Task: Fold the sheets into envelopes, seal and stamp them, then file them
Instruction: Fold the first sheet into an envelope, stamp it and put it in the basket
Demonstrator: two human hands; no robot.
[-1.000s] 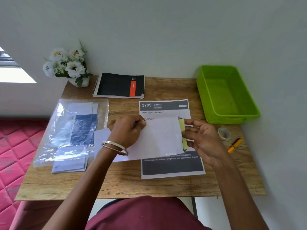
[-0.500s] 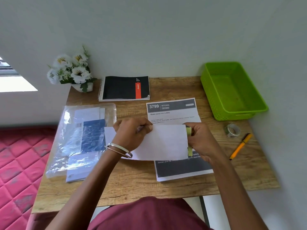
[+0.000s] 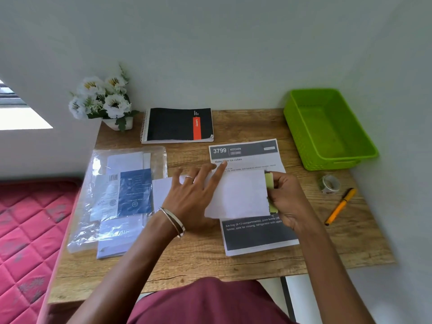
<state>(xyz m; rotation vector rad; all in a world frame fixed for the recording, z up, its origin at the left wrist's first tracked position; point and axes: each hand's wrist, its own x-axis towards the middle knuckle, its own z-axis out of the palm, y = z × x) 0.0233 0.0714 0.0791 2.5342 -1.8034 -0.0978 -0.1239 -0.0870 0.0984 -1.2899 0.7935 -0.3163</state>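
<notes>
Your left hand (image 3: 194,197) is pressing, fingers spread, on the folded white paper sheet (image 3: 240,195); your right hand (image 3: 288,199) is pinching the yellow-green sticky strip (image 3: 270,183) lying lengthwise along its right edge.

**Paper, plastic and wood grain**

The surface (image 3: 233,265) is wood-look board with visible grain and a matt finish. Under the left hand (image 3: 194,199) lies a folded white sheet (image 3: 243,195) of smooth, matt paper. Left of that hand, a clear plastic bag (image 3: 121,197) is glossy and crinkled. Beyond the right hand (image 3: 287,199) sits a bright green plastic basket (image 3: 327,129) with textured walls. To its right lies an orange plastic pen (image 3: 341,206). The left wrist wears shiny metal bangles (image 3: 174,220).
</notes>
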